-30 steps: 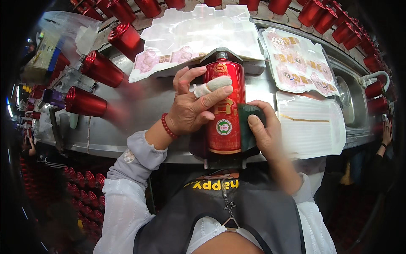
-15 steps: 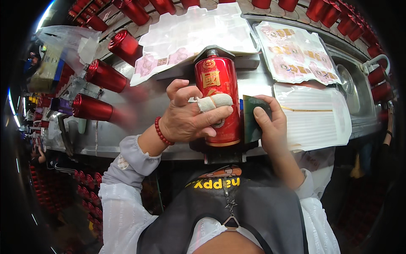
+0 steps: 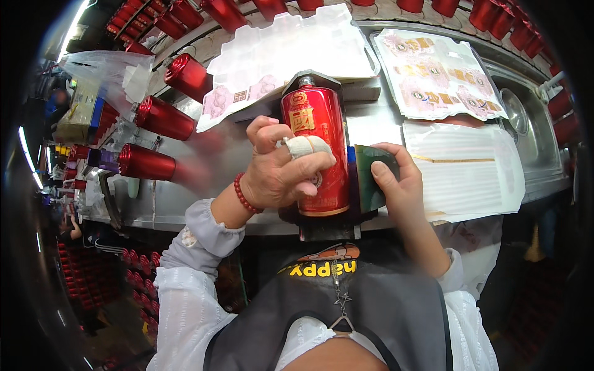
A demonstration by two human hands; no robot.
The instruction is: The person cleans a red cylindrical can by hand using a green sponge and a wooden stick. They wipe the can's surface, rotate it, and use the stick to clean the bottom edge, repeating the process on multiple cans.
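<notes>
While lying in a dark holder, red bottle [image 3: 315,154] glossy, gold-labelled | left hand [image 3: 278,170] fingers clamped on it | right hand [image 3: 396,185] fingers clamped on green pad [image 3: 370,179]

Glossy red bottle [image 3: 317,148] — brushed metal bench [image 3: 204,185], matt paper label sheets [image 3: 439,74].

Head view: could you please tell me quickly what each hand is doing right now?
Left hand: closed around the red bottle, one finger bandaged.
Right hand: holding a dark green flat pad against the bottle's side.
</notes>
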